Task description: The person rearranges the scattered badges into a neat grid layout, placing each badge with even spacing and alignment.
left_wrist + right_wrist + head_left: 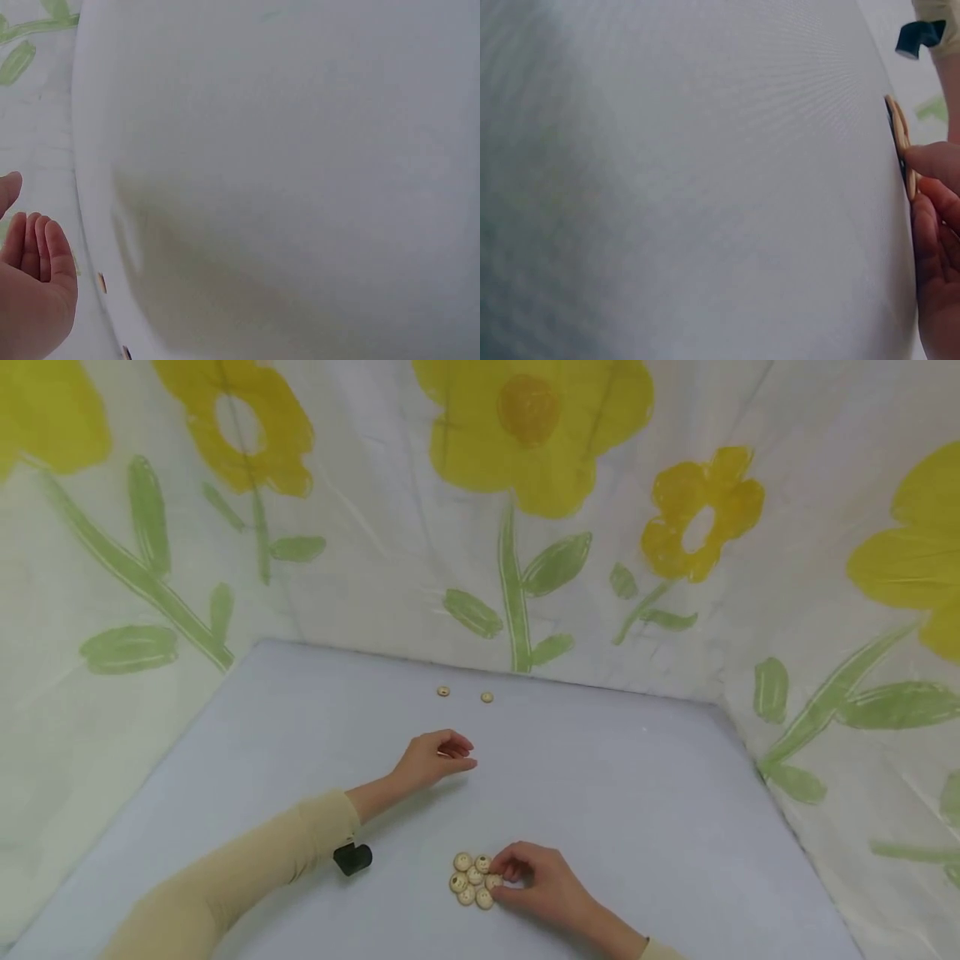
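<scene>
Several small round wooden discs point(475, 876) with dark face-like marks lie in a tight flower-shaped cluster on the table. My right hand point(543, 885) is at the cluster's right side, thumb and index finger pinching the rightmost wooden disc point(492, 882). The right wrist view shows the thumb on the discs point(900, 142) edge-on, low against the surface. Farther forward, my left hand point(431, 758) hovers over the table with fingers gently bent and thumb apart, nothing between them. Beyond it lie two separate discs, one to the left point(443, 691) and one to the right point(487, 697).
The pale table point(637, 793) meets a white sheet point(375, 568) painted with yellow flowers at its back and sides. A black wrist device point(352, 858) hangs beneath the left sleeve point(262, 852).
</scene>
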Demonstrator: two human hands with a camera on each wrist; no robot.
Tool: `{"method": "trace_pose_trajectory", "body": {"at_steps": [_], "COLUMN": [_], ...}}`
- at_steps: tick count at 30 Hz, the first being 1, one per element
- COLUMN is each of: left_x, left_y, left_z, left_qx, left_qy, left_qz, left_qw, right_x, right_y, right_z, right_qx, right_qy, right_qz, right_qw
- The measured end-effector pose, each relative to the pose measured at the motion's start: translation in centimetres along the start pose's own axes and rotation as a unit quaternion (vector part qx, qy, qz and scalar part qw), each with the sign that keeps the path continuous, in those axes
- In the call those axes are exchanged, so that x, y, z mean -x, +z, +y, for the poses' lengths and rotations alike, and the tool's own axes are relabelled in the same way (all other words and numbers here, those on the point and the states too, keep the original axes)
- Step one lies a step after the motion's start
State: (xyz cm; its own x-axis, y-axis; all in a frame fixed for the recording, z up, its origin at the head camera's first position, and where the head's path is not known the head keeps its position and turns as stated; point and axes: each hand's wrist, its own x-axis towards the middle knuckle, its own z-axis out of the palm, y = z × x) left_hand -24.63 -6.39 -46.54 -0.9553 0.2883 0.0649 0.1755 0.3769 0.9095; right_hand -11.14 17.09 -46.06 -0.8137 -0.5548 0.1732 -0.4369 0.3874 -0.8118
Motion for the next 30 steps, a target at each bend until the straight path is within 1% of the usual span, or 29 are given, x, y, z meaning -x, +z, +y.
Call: {"method": "trace_pose_trajectory", "body": {"at_steps": [2,5,11,14,19,22,26,30], "left_x": [0.7,1.6,3.5,4.8,6.9,8.0,9.0,9.7], "left_y": [0.1,0.2,0.4,0.6,0.6,0.6,0.8,1.0], "left_z": [0.1,0.2,0.1,-0.1,-0.2,-0.2,-0.3,-0.2], "left_qx": [0.005,0.008,0.000,-0.002,-0.011,-0.017,-0.014,-0.016], "left_qy": [0.005,0.020,0.038,0.046,0.061,0.070,0.073,0.086], "left_qz": [-0.007,-0.017,-0.036,-0.051,-0.088,-0.103,-0.119,-0.135], "left_qw": [0.9999,0.9996,0.9986,0.9976,0.9942,0.9921,0.9901,0.9870], "right_x": [0.0,0.1,0.2,0.3,0.4,0.4,0.3,0.3], "right_y": [0.1,0.3,0.9,1.0,1.0,0.9,0.9,0.9], "right_z": [0.1,0.7,3.3,4.0,4.2,4.1,4.0,4.0], "right_qx": [0.007,0.016,0.021,0.016,0.013,0.015,0.017,0.016], "right_qy": [0.000,-0.001,0.010,0.013,0.002,0.002,0.002,-0.012], "right_qz": [0.002,0.007,0.006,0.002,0.000,-0.001,0.001,0.004], "right_qw": [1.000,1.000,1.000,1.000,1.000,1.000,1.000,1.000]}}
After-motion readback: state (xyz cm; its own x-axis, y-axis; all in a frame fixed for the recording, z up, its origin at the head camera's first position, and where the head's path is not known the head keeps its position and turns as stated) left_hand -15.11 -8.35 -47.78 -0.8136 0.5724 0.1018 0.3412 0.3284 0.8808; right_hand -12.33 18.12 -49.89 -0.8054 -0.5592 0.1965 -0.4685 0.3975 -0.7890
